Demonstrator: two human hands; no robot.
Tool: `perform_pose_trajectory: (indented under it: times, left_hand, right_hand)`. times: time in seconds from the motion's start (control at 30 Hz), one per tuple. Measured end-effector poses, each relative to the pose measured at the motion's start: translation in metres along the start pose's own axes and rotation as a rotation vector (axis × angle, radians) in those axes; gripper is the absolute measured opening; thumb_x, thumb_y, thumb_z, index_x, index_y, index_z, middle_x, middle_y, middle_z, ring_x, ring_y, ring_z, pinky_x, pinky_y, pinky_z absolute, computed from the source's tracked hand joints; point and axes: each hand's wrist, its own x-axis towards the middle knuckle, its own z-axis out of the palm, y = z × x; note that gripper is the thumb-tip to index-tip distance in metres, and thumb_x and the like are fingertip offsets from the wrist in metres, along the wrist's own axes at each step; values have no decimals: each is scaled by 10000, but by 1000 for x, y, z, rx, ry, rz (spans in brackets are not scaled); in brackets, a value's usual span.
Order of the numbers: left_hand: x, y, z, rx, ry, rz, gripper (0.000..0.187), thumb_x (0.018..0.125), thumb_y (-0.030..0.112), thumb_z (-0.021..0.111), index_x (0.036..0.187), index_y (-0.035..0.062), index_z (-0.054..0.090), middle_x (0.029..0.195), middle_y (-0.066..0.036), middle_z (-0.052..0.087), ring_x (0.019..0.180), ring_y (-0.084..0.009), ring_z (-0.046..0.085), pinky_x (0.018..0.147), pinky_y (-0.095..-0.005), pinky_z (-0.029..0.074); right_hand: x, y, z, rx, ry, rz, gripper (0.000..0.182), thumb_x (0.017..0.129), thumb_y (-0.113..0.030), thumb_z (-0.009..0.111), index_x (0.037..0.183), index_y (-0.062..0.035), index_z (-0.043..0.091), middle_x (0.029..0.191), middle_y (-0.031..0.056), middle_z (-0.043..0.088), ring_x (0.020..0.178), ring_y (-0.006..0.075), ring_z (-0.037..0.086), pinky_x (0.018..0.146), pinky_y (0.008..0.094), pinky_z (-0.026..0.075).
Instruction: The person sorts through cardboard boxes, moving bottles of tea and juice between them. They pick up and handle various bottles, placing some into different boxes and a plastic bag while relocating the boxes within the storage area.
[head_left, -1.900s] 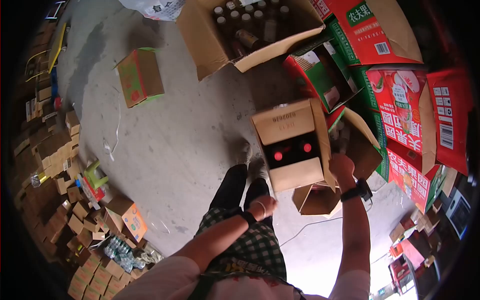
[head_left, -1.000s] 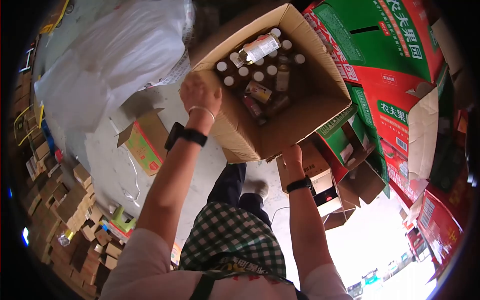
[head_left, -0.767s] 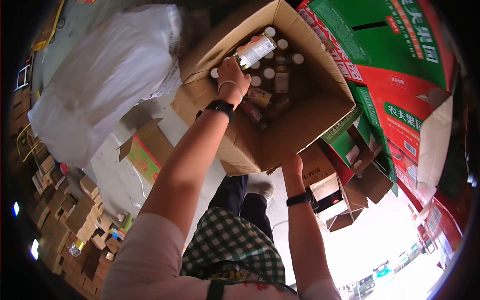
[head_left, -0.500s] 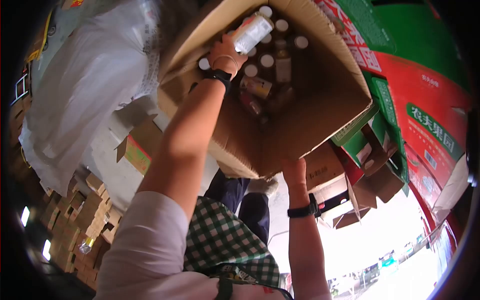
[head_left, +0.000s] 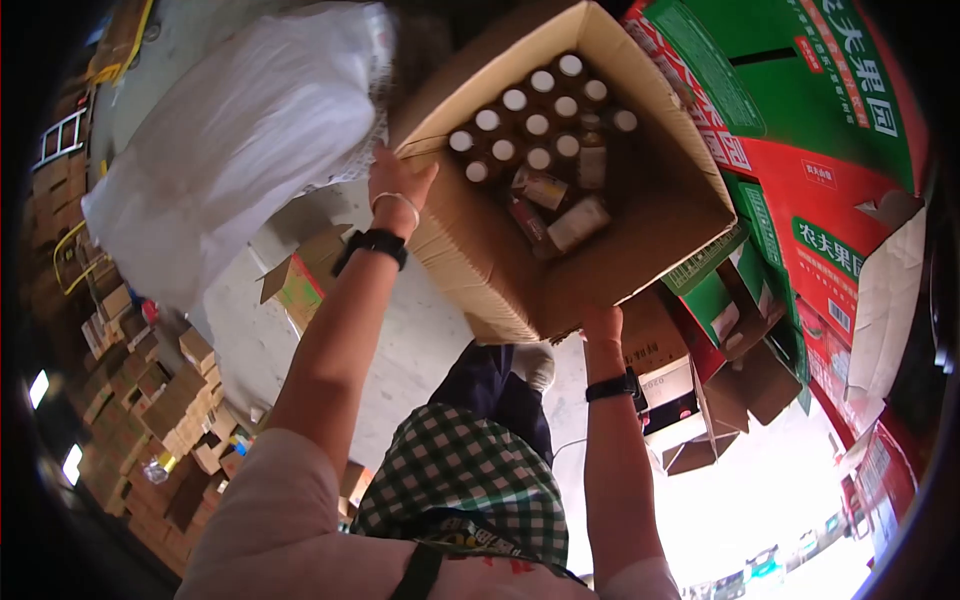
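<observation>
A deep open cardboard box [head_left: 660,210] is tilted in front of me. Inside it, several bottles with white caps [head_left: 537,124] stand upright in rows at the far left. Nearer to me lie a pale-labelled bottle [head_left: 580,223], one with a yellowish label [head_left: 541,187] and a reddish one [head_left: 533,226]. My left hand [head_left: 402,185] grips the box's left rim, its thumb on the inner side. Closed on the near rim is my right hand [head_left: 602,323], its fingers partly hidden beneath the cardboard.
A big white plastic bag [head_left: 240,140] hangs at the left. Red and green printed cartons [head_left: 800,200] rise on the right, with opened boxes [head_left: 745,370] below them. On the floor sits a small open carton [head_left: 300,285]; many cardboard boxes [head_left: 160,420] are piled at the lower left.
My left hand has let go of a pale-labelled bottle inside the box and moved left to the rim. A pale-labelled bottle now lies nearer to me. My right hand stays at the near rim.
</observation>
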Motion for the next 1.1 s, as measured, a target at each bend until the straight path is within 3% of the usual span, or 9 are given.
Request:
perform_pose_trajectory:
  times: [0.13, 0.2, 0.3, 0.4, 0.47, 0.6, 0.7, 0.77, 1.1]
  left_hand:
    - [21, -40, 64, -363, -56, -192, 475, 623, 262, 712, 924, -39, 500, 871, -228, 587, 860, -359, 572, 725, -390, 458]
    - [-6, -31, 46, -860, -275, -600, 231, 689, 227, 624, 647, 2, 596, 767, -168, 626, 770, -309, 607, 622, -407, 451]
    - [-49, -32, 35, 275, -200, 610, 239, 723, 175, 513, 705, -55, 576, 695, -228, 588, 672, -330, 598, 590, -353, 492]
    - [-70, -43, 64, -314, -376, -103, 223, 785, 151, 464, 850, 65, 658, 965, -148, 603, 883, -307, 586, 739, -391, 471]
    - [-130, -64, 48, 84, -307, 199, 231, 791, 175, 459, 841, 64, 656, 973, -148, 600, 876, -320, 582, 735, -397, 470]
    - [-217, -116, 74, -402, -320, -230, 268, 782, 228, 449, 807, 50, 648, 898, -163, 610, 855, -344, 574, 727, -422, 464]
    - [-291, -162, 86, -496, -264, -189, 303, 746, 265, 459, 749, 14, 629, 836, -208, 599, 829, -375, 563, 733, -452, 444]
    - [-336, -189, 114, -669, -191, -366, 323, 724, 273, 463, 714, -11, 616, 819, -234, 590, 809, -389, 560, 734, -460, 438]
    - [-569, -342, 205, -952, 41, -725, 322, 745, 297, 515, 859, 8, 596, 792, -219, 595, 806, -377, 563, 705, -426, 454]
  right_hand:
    - [-1, 9, -9, -1117, 29, -653, 216, 654, -305, 636, 749, -111, 649, 738, 132, 628, 724, 277, 621, 630, 367, 498]
    - [6, 22, 1, 141, 109, 18, 179, 604, -246, 676, 748, -143, 646, 708, 95, 628, 691, 245, 625, 596, 348, 503]
    - [38, 70, 3, 5, -13, -381, 201, 683, -247, 604, 742, -55, 594, 578, 54, 514, 489, 175, 483, 410, 306, 381]
    - [64, 102, -12, -450, 58, -423, 258, 579, -243, 704, 778, -102, 622, 700, 78, 596, 653, 217, 577, 555, 320, 463]
    - [84, 131, -33, -853, 81, -479, 324, 537, -237, 747, 818, -129, 629, 777, 94, 633, 724, 237, 623, 628, 331, 503]
    - [17, 114, -52, -1433, 72, -905, 402, 571, -268, 723, 923, -125, 593, 842, 115, 616, 740, 255, 611, 617, 340, 505]
    - [11, 136, -51, -359, -79, -378, 429, 632, -335, 686, 977, -114, 560, 842, 101, 599, 740, 269, 592, 581, 356, 494]
    - [-52, 128, -32, -340, -43, -121, 468, 703, -396, 623, 1048, -99, 514, 872, 79, 574, 762, 267, 553, 563, 390, 472]
    - [-118, 255, 57, -146, -505, -235, 460, 813, -247, 536, 1195, -32, 398, 1123, 89, 485, 952, 220, 494, 745, 365, 453]
